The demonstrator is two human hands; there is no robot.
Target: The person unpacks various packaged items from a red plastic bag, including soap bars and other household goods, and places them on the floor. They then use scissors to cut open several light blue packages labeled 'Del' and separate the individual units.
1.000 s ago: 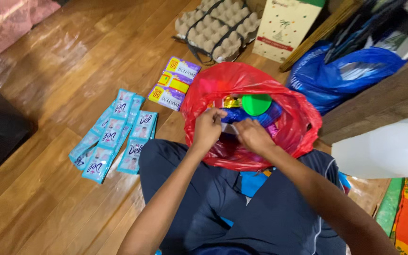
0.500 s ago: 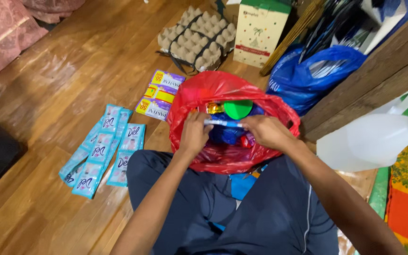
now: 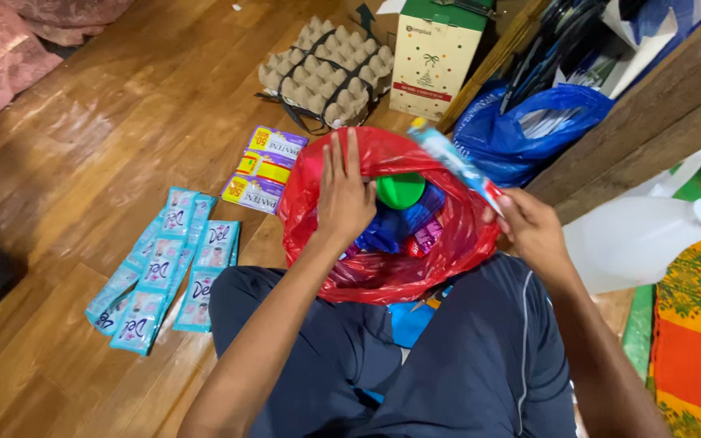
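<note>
Right hand grip: the right hand [image 3: 533, 231] is closed around the low end of a long thin packet [image 3: 456, 162]. The packet is blue and white with a red end, and it is held up tilted, its top end pointing away over the far rim of the bag.
Left hand grip: the left hand [image 3: 344, 195] is open and flat, with the fingers [image 3: 341, 158] spread. Nothing is held in it. It is laid on the left rim of the red plastic bag [image 3: 415, 272].
Red plastic bag: it is set open on the wooden floor [image 3: 83, 146], right in front of the person's lap. A round green lid [image 3: 400, 190] is seen inside, with blue and pink packets [image 3: 403, 231] beside it.
Lap: dark blue trousers [image 3: 448, 365] are worn, and the bag is touched by the knees.
Left of the bag: purple and yellow sachets [image 3: 264, 169] are laid just beside it. Light blue sachets [image 3: 168, 264] are spread in rows farther left.
Behind the bag: grey egg trays [image 3: 326, 69] are tied in a stack, next to a white box with a green top [image 3: 432, 57].
Right of the bag: a blue plastic bag [image 3: 529, 134] is seen near a wooden beam [image 3: 651, 122]. A big white jug [image 3: 642, 239] is laid on its side, beside an orange patterned cloth [image 3: 699, 341].
</note>
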